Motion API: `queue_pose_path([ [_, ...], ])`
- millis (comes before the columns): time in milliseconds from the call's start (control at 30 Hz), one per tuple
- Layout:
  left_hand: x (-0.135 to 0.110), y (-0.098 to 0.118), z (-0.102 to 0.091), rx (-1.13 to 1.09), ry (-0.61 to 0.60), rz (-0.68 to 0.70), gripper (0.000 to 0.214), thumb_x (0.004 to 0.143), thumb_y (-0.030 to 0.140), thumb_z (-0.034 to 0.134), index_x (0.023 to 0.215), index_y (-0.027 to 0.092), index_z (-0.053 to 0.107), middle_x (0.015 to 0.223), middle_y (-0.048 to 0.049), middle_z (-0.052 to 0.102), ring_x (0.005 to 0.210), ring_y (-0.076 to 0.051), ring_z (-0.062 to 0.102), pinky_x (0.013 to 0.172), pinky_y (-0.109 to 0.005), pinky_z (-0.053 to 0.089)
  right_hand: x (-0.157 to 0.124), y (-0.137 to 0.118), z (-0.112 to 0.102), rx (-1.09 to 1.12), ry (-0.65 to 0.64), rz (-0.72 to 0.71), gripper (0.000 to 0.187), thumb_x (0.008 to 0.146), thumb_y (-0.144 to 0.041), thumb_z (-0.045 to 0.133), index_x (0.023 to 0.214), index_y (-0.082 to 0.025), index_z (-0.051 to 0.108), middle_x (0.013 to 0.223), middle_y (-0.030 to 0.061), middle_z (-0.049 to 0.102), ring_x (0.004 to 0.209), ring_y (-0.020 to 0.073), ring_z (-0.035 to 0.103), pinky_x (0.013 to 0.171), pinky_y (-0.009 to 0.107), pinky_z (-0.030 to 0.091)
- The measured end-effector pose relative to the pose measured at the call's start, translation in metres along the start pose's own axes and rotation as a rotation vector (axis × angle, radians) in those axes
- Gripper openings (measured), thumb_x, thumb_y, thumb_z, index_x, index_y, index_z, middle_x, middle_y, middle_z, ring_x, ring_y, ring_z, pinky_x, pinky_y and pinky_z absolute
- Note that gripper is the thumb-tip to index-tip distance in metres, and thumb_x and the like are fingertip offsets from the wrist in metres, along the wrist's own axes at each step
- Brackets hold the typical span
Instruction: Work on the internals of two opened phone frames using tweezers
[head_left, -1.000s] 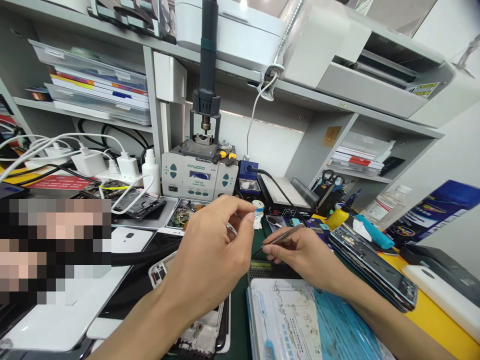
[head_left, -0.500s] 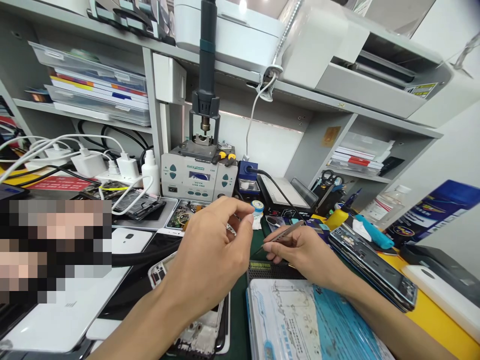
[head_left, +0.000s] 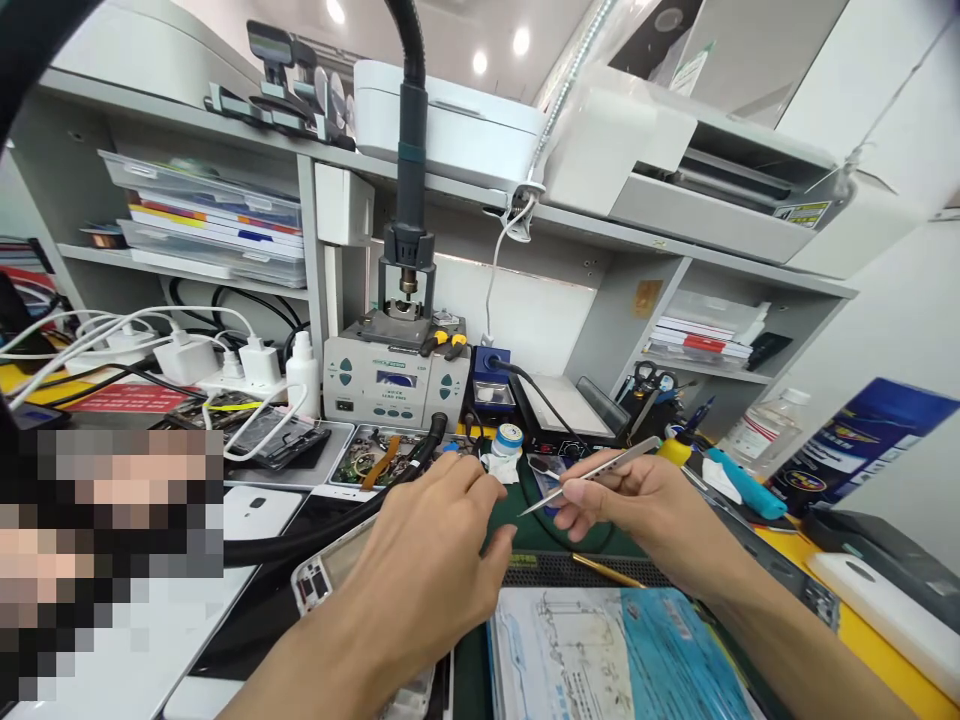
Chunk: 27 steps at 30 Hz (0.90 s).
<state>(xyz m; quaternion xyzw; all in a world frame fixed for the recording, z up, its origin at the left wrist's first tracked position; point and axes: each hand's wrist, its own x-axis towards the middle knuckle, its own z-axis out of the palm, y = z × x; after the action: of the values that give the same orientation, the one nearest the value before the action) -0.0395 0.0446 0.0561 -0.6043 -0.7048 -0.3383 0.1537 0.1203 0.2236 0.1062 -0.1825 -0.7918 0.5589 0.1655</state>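
My right hand (head_left: 626,500) pinches a pair of silver tweezers (head_left: 611,463) between thumb and fingers, its fine tip pointing left and down over the green mat (head_left: 510,515). Facing it, my left hand (head_left: 442,545) hovers with curled fingers and the thumb apart from the index finger; nothing shows in that gap, though the other fingers are partly hidden. Under my left forearm lies a phone frame (head_left: 313,580). A thin golden tool (head_left: 607,571) rests on a black perforated strip (head_left: 555,571), behind a blue and white book (head_left: 570,650).
Behind my hands stands a grey rework station (head_left: 382,385) with a hot-air handle (head_left: 411,160) upright on top. A round tin (head_left: 509,439) sits in front of the blue holder (head_left: 491,375). Phones lie at left, and bottles (head_left: 769,425) stand at right.
My hands have moved slightly apart, the right one lifting the tweezers into fuller view. The silver piece seen between my left fingers no longer shows. The camera has tilted up.
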Motion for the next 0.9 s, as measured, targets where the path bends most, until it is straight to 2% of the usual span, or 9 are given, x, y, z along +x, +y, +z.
queue_pose_path([
  [233,-0.001,0.004,0.006,0.079,0.103,0.166,0.014,0.099,0.013,0.059,0.095,0.016,0.072,0.09,-0.0059,0.07,0.084,-0.029,0.067,0.058,-0.042,0.053,0.0,0.003,0.0,0.109,-0.022,-0.002,0.03,0.091,-0.047,0.09,0.09,-0.017,0.083,0.078,0.0053,0.086,0.07,0.0152,0.08,0.068,0.024,0.066],
  [467,0.001,0.006,0.009,0.117,0.189,0.263,0.02,0.099,0.006,0.058,0.086,0.016,0.071,0.08,-0.0048,0.063,0.075,-0.025,0.06,0.054,-0.038,0.043,-0.003,0.003,0.0,0.162,-0.031,0.008,0.028,0.091,-0.043,0.091,0.089,-0.017,0.084,0.078,0.0063,0.086,0.069,0.0137,0.079,0.067,0.022,0.065],
  [633,0.0,0.006,0.006,0.121,0.217,0.28,0.022,0.098,0.005,0.059,0.082,0.016,0.069,0.077,-0.0043,0.061,0.072,-0.024,0.056,0.052,-0.038,0.039,-0.003,-0.001,0.002,0.225,-0.012,0.024,0.029,0.086,-0.045,0.095,0.089,-0.017,0.086,0.078,0.0063,0.086,0.071,0.0156,0.081,0.067,0.023,0.066],
  [767,0.001,0.003,-0.002,0.102,0.241,0.263,0.024,0.1,0.006,0.057,0.081,0.015,0.07,0.077,-0.0044,0.063,0.073,-0.022,0.057,0.056,-0.037,0.043,-0.003,-0.005,0.0,0.281,0.045,0.038,0.03,0.083,-0.044,0.097,0.09,-0.017,0.087,0.076,0.0073,0.086,0.067,0.0143,0.079,0.065,0.021,0.065],
  [900,0.008,-0.008,-0.007,0.074,0.277,0.217,0.024,0.104,0.01,0.055,0.086,0.015,0.071,0.081,-0.0043,0.067,0.076,-0.019,0.061,0.064,-0.033,0.048,-0.005,-0.008,-0.002,0.315,0.109,0.04,0.032,0.08,-0.045,0.098,0.092,-0.017,0.088,0.081,0.0073,0.086,0.072,0.0164,0.08,0.066,0.022,0.066],
])
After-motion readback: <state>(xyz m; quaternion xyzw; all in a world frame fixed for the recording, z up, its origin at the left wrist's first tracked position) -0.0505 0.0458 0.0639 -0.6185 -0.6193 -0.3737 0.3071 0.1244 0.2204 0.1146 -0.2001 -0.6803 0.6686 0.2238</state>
